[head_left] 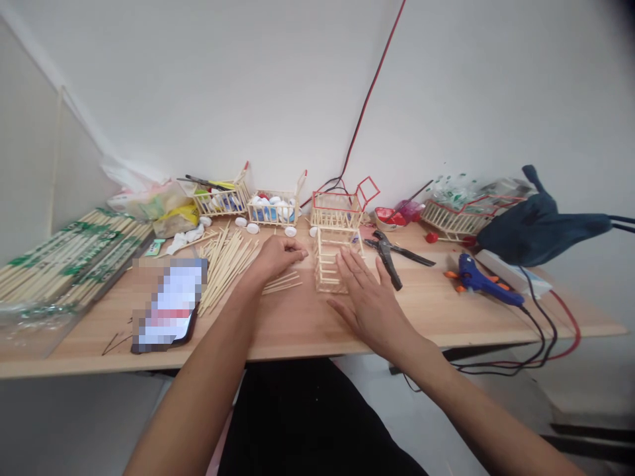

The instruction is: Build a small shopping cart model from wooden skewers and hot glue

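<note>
A small ladder-like frame of wooden sticks [329, 259] stands on the wooden table [307, 324]. My right hand [368, 297] lies flat and open just right of it, fingertips beside its side. My left hand [278, 256] rests to the left of the frame with fingers curled, above a few loose sticks [282, 282]; whether it pinches a stick I cannot make out. A fan of loose sticks [225, 264] lies further left.
A phone [171, 304] lies at front left beside packs of skewers [64, 258]. Stick baskets [274, 208], a red-trimmed one [342, 206] and another [459, 218] line the back. Pliers [389, 259], a blue glue gun [479, 279], cables and a dark bag [538, 218] sit right.
</note>
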Demonstrator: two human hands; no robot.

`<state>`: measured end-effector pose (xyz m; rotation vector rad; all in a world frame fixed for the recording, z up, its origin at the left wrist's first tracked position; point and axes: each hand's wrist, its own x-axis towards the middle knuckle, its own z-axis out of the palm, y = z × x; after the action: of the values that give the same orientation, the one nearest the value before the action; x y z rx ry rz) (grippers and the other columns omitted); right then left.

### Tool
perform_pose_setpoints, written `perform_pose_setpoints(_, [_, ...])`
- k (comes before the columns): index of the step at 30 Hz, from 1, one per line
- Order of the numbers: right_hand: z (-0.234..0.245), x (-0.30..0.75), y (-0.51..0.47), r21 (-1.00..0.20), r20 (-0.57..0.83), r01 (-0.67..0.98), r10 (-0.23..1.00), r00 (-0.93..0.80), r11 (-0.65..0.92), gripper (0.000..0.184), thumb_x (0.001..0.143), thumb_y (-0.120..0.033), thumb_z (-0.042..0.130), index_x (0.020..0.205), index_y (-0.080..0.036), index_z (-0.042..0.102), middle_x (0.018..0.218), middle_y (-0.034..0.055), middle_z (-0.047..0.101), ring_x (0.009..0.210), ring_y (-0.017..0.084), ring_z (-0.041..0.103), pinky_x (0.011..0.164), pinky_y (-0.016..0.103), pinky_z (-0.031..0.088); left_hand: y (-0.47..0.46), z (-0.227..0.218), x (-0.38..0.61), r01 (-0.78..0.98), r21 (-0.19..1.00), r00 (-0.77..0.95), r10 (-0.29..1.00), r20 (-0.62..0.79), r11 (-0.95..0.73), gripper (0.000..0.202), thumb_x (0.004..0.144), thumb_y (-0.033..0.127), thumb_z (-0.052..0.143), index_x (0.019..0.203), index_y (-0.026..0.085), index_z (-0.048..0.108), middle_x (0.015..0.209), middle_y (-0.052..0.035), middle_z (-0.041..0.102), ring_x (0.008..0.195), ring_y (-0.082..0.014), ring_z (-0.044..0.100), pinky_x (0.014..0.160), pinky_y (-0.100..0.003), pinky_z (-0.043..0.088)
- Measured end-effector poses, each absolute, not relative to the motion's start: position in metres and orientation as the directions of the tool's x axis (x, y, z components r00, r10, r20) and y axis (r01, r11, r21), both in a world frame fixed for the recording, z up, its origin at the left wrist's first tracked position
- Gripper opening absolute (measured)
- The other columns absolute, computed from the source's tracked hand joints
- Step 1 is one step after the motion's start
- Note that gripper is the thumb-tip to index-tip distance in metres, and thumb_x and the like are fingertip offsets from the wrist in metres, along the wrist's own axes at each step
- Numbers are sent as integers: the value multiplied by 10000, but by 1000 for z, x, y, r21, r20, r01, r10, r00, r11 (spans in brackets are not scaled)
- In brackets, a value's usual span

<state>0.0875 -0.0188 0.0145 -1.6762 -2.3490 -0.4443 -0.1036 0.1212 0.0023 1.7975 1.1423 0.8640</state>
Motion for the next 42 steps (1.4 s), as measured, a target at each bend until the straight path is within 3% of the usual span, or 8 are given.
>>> perform_pose_setpoints(8, [6, 95, -17, 64, 361, 949, 879, -311, 310, 634, 974, -421, 391, 1504, -94, 270, 1559, 156, 284, 1456, 268, 230, 1163, 572, 123, 121, 1, -104, 379, 892, 330, 937, 119, -247, 227, 691, 363, 672, 687, 140, 718, 538, 11, 581, 552, -114, 480, 532, -225, 331])
perform_pose_setpoints(13, [30, 99, -30, -101, 501, 894, 799, -334, 437, 485, 972, -329, 434, 1420, -146, 411, 1491, 144, 422, 1428, 264, 295, 1137, 544, 256, 122, 0, -104, 378, 897, 315, 943, 108, -229, 230, 689, 356, 671, 713, 134, 725, 575, -3, 618, 548, -113, 494, 533, -226, 343])
perform_pose_setpoints(17, [50, 90, -52, -276, 587, 777, 740, -330, 565, 322, 965, -180, 417, 1258, -200, 547, 1213, 90, 634, 1183, 192, 547, 989, 375, 452, 124, -2, -105, 413, 876, 313, 942, 121, -250, 254, 698, 371, 660, 735, 131, 731, 611, -15, 648, 553, -120, 512, 535, -228, 352])
perform_pose_setpoints(22, [39, 80, -63, -357, 535, 706, 754, -382, 611, 237, 960, -165, 443, 1131, -199, 604, 975, 47, 697, 927, 161, 633, 813, 297, 508, 127, 1, -109, 524, 807, 281, 950, 140, -274, 187, 716, 305, 638, 719, 144, 733, 654, -22, 689, 620, -151, 589, 591, -242, 406])
perform_pose_setpoints(34, [11, 179, -71, -338, 499, 931, 865, 53, 138, 255, 951, -342, 454, 1024, -206, 656, 939, 62, 722, 734, 181, 668, 668, 300, 518, 74, 19, -136, 856, 392, 318, 941, 117, -338, 124, 755, 207, 569, 718, 190, 686, 806, -73, 701, 792, -224, 606, 671, -292, 367])
perform_pose_setpoints(37, [6, 222, -68, -258, 536, 966, 835, 128, 18, 267, 929, -345, 463, 1022, -178, 650, 984, 99, 708, 750, 209, 660, 695, 342, 512, 72, 18, -138, 865, 365, 328, 938, 109, -345, 112, 760, 200, 554, 703, 200, 650, 797, -61, 686, 779, -221, 587, 650, -289, 336])
perform_pose_setpoints(40, [4, 271, -64, -104, 583, 989, 800, 144, -102, 310, 908, -321, 473, 1072, -127, 652, 1025, 181, 684, 964, 303, 627, 820, 422, 472, 74, 16, -137, 856, 358, 362, 927, 100, -373, 121, 746, 173, 535, 639, 195, 587, 743, -51, 650, 713, -201, 552, 622, -284, 304])
perform_pose_setpoints(42, [4, 300, -61, -16, 516, 967, 826, 225, -253, 389, 907, -353, 492, 1113, -65, 652, 1055, 261, 654, 963, 325, 617, 806, 414, 448, 75, 15, -137, 857, 339, 381, 920, 93, -389, 134, 747, 171, 519, 617, 192, 548, 723, -52, 630, 688, -195, 530, 612, -286, 289])
